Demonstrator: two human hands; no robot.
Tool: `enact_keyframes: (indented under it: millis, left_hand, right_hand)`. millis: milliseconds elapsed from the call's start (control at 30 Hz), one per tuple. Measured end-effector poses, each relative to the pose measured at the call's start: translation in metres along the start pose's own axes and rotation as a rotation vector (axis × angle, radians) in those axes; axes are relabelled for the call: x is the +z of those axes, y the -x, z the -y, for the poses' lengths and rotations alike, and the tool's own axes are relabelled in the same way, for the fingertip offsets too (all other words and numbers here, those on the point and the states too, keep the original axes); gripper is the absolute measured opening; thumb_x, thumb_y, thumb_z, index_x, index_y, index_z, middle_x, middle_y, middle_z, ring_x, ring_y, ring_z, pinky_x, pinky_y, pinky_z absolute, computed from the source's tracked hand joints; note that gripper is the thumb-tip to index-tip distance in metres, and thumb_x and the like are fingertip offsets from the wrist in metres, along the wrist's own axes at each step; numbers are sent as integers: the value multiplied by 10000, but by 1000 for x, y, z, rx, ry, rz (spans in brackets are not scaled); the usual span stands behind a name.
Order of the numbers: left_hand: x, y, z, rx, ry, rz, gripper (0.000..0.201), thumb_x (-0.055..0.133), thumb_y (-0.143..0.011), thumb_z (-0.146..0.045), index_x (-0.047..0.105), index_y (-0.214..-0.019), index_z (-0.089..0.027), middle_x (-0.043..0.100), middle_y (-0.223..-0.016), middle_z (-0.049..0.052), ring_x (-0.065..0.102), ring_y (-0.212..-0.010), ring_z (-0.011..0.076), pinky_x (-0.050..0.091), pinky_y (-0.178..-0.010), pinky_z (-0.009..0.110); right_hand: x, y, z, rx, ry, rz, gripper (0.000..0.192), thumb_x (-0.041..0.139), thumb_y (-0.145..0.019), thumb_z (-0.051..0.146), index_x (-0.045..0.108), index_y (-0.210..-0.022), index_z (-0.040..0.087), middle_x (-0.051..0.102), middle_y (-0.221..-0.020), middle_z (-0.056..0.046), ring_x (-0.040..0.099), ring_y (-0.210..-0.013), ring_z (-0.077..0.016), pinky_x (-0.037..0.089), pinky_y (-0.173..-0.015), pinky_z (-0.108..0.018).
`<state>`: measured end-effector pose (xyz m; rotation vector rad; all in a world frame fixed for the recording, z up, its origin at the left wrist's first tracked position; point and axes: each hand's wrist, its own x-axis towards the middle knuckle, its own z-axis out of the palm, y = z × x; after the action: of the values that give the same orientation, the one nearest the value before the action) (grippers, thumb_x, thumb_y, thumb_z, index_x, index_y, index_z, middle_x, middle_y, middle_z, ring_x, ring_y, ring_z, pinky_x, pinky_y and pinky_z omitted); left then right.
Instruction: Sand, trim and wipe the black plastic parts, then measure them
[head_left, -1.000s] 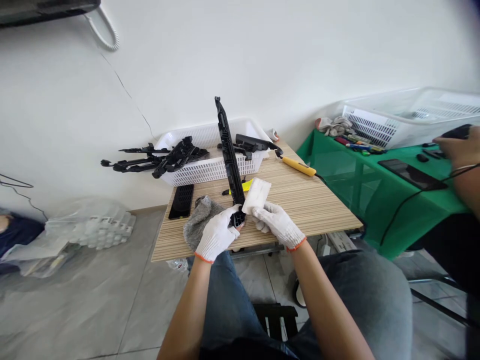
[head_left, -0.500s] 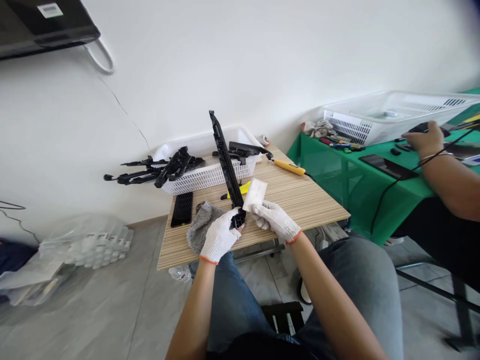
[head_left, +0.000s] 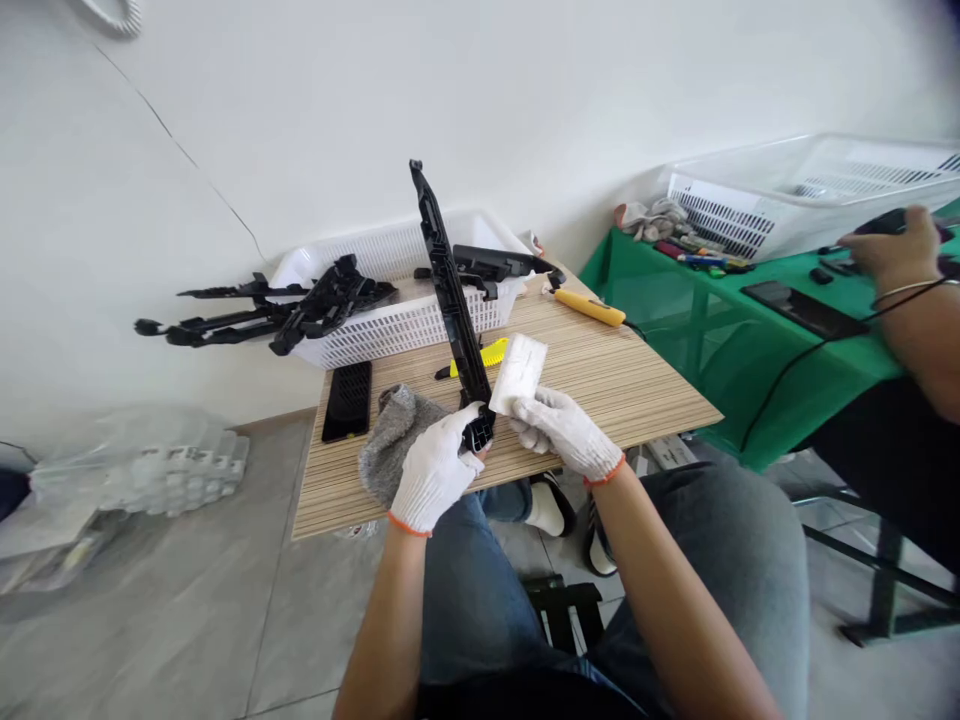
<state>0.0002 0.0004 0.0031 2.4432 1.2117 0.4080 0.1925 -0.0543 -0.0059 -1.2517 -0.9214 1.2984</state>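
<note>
I count one grey cloth (head_left: 394,440) on the surface (head_left: 637,385), my left hand (head_left: 435,475) clenched round the foot of one long black strip (head_left: 448,295) standing tilted over it, my right hand (head_left: 561,432) pinching one white block (head_left: 517,373) against it

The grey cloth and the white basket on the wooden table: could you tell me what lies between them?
In the head view, a flat black grille piece lies on the table between grey cloth and white basket.
</note>
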Motion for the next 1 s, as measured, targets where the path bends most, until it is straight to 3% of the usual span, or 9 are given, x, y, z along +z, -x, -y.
enact_keyframes:
  millis: [233, 367, 533, 700, 833, 1000]
  left_hand:
    - [0, -1, -3, -26, -35, 24, 492, 653, -852, -294, 591, -1339, -301, 739, -1120, 23, 690, -1008, 224, 521, -856, 293]
    - [0, -1, -3, -47, -71, 7, 477, 655, -860, -299, 597, -1333, -287, 737, -1121, 34, 693, -1009, 229, 520, -864, 294]
    - [1, -3, -2, -47, -82, 29, 484, 673, -845, -291, 601, -1324, -303, 745, -1085, 15, 698, -993, 229, 527, -833, 293]
    - [1, -3, -2, -39, -78, 4, 489, 661, -863, -312, 583, -1346, -297, 742, -1103, 20, 699, -994, 220, 527, -871, 292]
    - [1, -4, -2, -40, -94, 13, 488, 671, -851, -306, 594, -1333, -297, 749, -1056, 13, 704, -964, 208, 533, -857, 276]
    - [0, -4, -3, -47, -98, 5, 481, 674, -842, -304, 609, -1319, -295, 748, -1084, 20, 703, -993, 214, 532, -885, 275]
  right_hand:
    - [3, 0, -5, 1, 161, 103, 371, 731, -711, 512, 622, -838, 180, 511, -563, 46, 384, -476, -82, 296, -450, -230]
    - [8, -3, -7, -72, 195, -35, 320, 678, -778, 468, 662, -903, 174, 550, -652, 31, 399, -527, -90, 332, -507, -247]
    - [4, -3, -7, -123, 188, 122, 335, 710, -772, 475, 677, -887, 162, 570, -691, 18, 424, -584, -96, 365, -568, -249]
    - [4, -2, -5, -65, 146, 17, 357, 673, -788, 498, 650, -922, 168, 517, -620, 42, 402, -533, -95, 337, -510, -241]
    - [4, -2, -3, -105, 185, 52, 348, 674, -790, 494, 662, -895, 162, 548, -647, 32, 409, -548, -92, 361, -538, -246]
    - [2, -2, -5, -156, 216, 100, 343, 686, -788, 481, 706, -921, 166, 688, -814, -24, 584, -718, -153, 466, -706, -297]
